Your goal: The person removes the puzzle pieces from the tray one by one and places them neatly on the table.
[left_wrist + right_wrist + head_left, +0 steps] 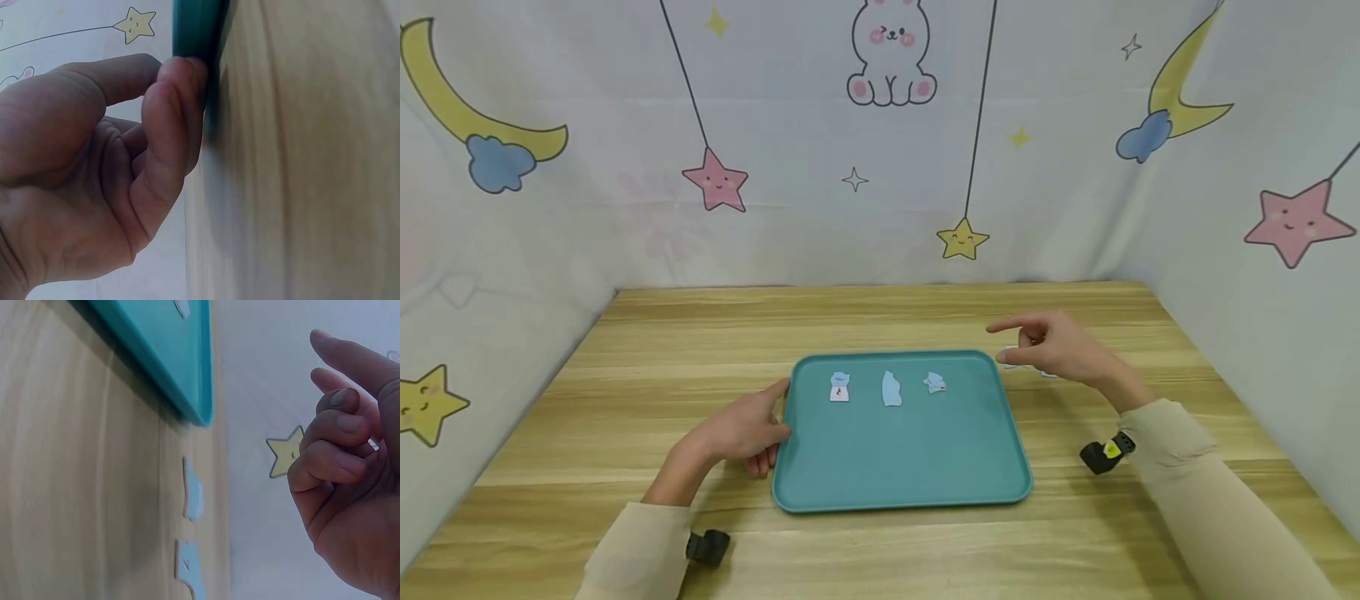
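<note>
A teal rectangular tray (902, 450) lies on the wooden table. Three small flat light-blue pieces with uneven edges are spread along its far half: a left one (839, 387) with a white part, a plain middle one (891, 389) and a right one (935, 382). My left hand (745, 429) holds the tray's left rim, its fingertips against the side wall. Beyond the tray's far right corner, my right hand (1060, 346) is raised, index finger and thumb apart, other fingers curled on nothing. Two more light-blue pieces (192, 494) (187, 565) lie below it on the table.
The wooden table (895, 554) meets a white cloth backdrop (805, 233) printed with stars, moons and a bunny. Cloth also hangs at the left and right sides. A black wrist device (707, 547) is on the left sleeve, another black device (1105, 454) on the right.
</note>
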